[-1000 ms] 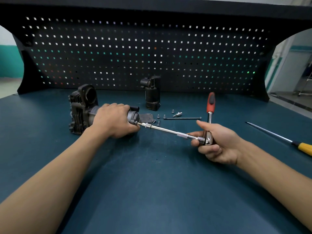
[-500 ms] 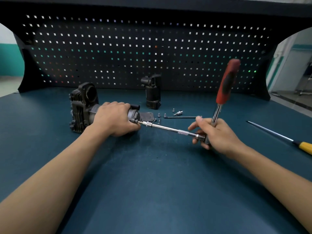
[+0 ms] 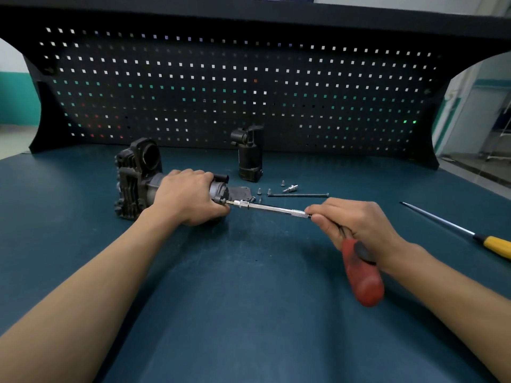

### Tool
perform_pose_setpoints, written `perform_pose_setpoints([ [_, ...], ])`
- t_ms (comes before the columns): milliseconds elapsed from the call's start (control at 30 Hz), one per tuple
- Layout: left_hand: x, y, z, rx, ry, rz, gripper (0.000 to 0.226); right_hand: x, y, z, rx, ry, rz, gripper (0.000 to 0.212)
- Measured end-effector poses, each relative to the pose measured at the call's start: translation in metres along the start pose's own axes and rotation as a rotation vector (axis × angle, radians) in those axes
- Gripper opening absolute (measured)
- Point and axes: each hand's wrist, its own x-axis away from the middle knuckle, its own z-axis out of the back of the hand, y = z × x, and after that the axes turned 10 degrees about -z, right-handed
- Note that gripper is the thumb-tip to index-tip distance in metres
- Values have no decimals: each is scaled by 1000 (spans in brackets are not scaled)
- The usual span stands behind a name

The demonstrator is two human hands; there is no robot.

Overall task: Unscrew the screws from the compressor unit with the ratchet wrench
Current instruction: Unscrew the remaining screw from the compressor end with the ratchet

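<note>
Both hands are working here: left hand [image 3: 190, 197] is gripping the compressor unit [image 3: 135, 178] lying on the desk [image 3: 249, 313], right hand [image 3: 356, 225] is holding the ratchet wrench [image 3: 362, 275], its shaft tip touching the unit's end.

Bench top [image 3: 249, 313]: dark teal mat, lightly scuffed, with a soft sheen toward the near edge. A black pegboard [image 3: 193, 87] stands along its back edge under a black overhead shelf [image 3: 249, 12], light showing through the square holes. Past the left cut-out, the left-hand wall [image 3: 11, 59] is white with a teal band [image 3: 16, 103] over pale floor [image 3: 12, 139]; past the right, the right-hand wall [image 3: 481, 114] is white with a thin teal stripe [image 3: 495, 82].
</note>
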Motion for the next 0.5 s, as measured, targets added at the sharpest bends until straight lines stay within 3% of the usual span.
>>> perform_pose_setpoints([
  [267, -1, -1, -3, -5, 11, 8, 50, 0, 1, -4, 120, 53, 60, 17],
  [333, -1, -1, -3, -3, 6, 6, 48, 3, -2, -5, 64, -21, -88, 17],
  [433, -1, 1, -2, 3, -1, 3, 46, 7, -4, -7, -183, -304, -467, 22],
  [500, -2, 0, -1, 3, -3, 3, 47, 5, -5, -9, -366, -431, -596, 31],
])
